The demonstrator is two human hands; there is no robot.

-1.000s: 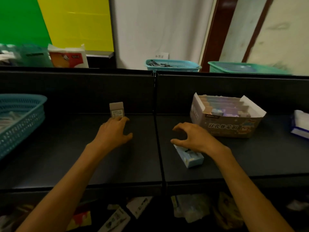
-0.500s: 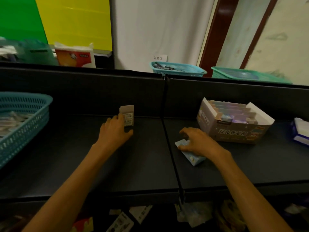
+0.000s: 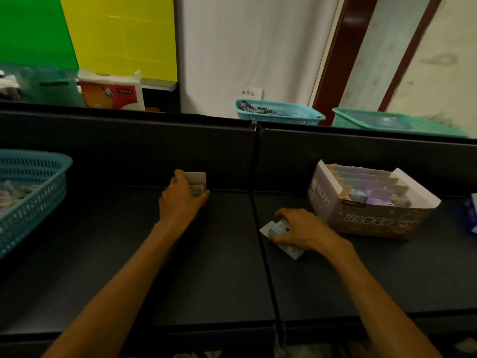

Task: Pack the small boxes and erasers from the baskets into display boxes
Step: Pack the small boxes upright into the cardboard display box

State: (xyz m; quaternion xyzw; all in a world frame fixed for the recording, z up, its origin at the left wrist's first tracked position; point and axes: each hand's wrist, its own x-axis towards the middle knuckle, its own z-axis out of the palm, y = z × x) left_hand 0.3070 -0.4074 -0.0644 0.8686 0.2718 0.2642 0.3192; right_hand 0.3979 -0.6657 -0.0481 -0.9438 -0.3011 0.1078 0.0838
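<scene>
Small white box (image 3: 198, 184) gripped by left hand (image 3: 180, 200) mid-frame; pale blue box (image 3: 282, 239) held by right hand (image 3: 302, 229) beside display box (image 3: 371, 200). Risk: either box could be dropped or jammed against packed rows.

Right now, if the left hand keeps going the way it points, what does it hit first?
Probably the dark back wall of the shelf: the left hand, gripping a small box, points straight at it. Depth is unclear.

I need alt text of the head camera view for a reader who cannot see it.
A person's left hand grips a small pale box upright on a dark shelf, while the right hand holds a small light-blue box lying beside an open cardboard display box. A blue plastic basket sits far left.
</scene>
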